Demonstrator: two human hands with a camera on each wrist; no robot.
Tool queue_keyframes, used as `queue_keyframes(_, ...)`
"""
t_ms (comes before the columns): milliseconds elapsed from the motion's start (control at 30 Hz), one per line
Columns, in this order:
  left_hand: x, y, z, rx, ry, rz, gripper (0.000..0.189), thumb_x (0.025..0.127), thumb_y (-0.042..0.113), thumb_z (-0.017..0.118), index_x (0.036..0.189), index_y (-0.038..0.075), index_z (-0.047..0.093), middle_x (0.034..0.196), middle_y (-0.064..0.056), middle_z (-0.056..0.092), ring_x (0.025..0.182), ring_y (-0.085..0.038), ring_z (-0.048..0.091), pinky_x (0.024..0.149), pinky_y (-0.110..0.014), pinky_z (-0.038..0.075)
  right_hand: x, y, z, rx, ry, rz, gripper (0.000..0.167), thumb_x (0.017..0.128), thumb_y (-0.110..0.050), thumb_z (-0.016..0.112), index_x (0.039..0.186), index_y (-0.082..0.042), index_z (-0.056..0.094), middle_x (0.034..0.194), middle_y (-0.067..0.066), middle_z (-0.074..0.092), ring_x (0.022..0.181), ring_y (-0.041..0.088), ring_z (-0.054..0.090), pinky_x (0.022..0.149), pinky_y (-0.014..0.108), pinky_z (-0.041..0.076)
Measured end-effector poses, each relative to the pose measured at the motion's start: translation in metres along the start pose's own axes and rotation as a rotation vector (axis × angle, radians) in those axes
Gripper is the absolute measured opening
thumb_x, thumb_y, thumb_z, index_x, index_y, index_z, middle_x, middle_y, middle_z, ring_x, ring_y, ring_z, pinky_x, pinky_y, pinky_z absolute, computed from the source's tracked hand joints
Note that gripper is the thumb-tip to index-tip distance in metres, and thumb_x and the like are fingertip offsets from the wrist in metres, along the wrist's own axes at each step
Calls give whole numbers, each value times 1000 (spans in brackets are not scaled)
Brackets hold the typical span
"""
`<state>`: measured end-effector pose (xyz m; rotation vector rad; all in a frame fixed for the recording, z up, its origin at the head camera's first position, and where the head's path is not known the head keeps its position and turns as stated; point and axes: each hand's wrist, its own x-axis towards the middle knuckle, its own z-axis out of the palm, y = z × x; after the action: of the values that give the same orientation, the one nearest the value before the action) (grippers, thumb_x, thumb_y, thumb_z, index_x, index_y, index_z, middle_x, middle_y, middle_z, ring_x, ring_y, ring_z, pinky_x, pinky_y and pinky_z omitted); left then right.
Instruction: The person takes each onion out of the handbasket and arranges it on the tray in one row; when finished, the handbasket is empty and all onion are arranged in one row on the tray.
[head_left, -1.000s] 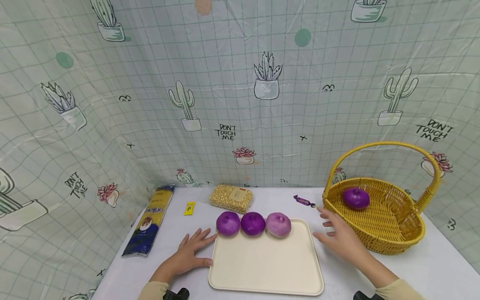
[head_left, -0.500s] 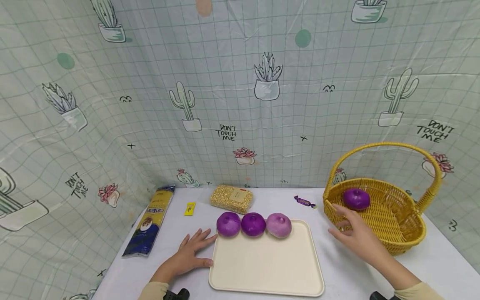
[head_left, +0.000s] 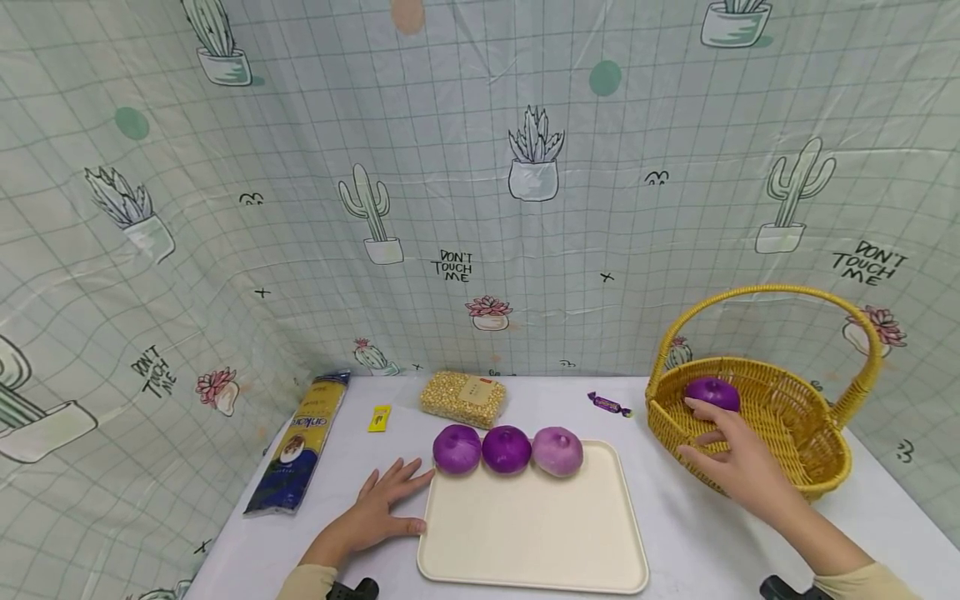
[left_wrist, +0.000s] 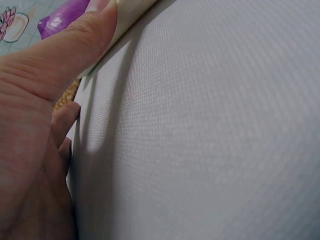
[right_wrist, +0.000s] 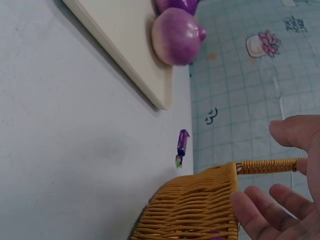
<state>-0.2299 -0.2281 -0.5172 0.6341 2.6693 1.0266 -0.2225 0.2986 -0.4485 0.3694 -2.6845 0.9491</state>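
Note:
My right hand [head_left: 750, 467] hovers over the near left rim of the yellow wicker basket [head_left: 670, 427], thumb and fingers spread apart with nothing between them. A purple onion [head_left: 716, 390] lies inside the basket, right at my fingertips and partly covered by them. In the right wrist view the basket's woven wall [right_wrist: 195, 210] is below the hand. My left hand [head_left: 375, 508] rests flat beside the cream tray [head_left: 532, 533], its thumb [left_wrist: 95, 32] at the tray's left edge. Along the tray's far side sit three onions: two purple [head_left: 457, 450] [head_left: 506, 450] and one paler [head_left: 557, 452].
A purple wrapped candy [head_left: 610, 404] lies left of the basket. Behind the tray is a bag of yellow kernels [head_left: 462, 397]. A small yellow packet [head_left: 378, 418] and a long blue-and-yellow package [head_left: 300, 442] lie at left. The basket's tall handle [head_left: 765, 289] arches over it.
My right hand has moved rightward from beside the tray's right edge to over the basket, its fingers now near the onion inside. The left hand has stayed in place.

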Motion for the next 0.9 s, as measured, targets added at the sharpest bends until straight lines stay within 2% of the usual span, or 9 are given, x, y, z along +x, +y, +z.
queue_keyframes(167, 0, 0, 0, -3, -2, -1, 79, 85, 41, 80, 153, 14, 48, 164, -21, 29, 151, -52, 9, 116, -72, -10, 1, 4, -7, -30, -3, 11, 70, 95, -25, 75, 152, -3, 42, 137, 27, 49, 102, 38, 65, 72, 40, 62)
queue_keyframes(433, 1, -2, 0, -5, -3, 3, 79, 85, 41, 79, 153, 14, 48, 164, -22, 29, 151, -52, 9, 116, -71, -10, 7, 13, -17, -79, -16, 42, 70, 96, -30, 73, 150, 0, 42, 137, 31, 49, 103, 44, 65, 73, 54, 60)
queue_keyframes(733, 2, -2, 1, 1, -8, 0, 79, 86, 42, 79, 153, 14, 48, 163, -22, 29, 151, -52, 9, 116, -72, -10, 15, 33, -24, -102, -60, 118, 71, 98, -37, 70, 150, 2, 42, 133, 33, 49, 108, 46, 59, 71, 51, 58)
queue_keyframes(900, 1, -1, 0, 10, -8, -4, 79, 86, 42, 79, 153, 13, 48, 163, -22, 29, 151, -52, 9, 116, -72, -9, 20, 41, -27, -126, -63, 153, 73, 98, -40, 69, 149, 4, 42, 124, 33, 52, 105, 46, 58, 73, 56, 57)
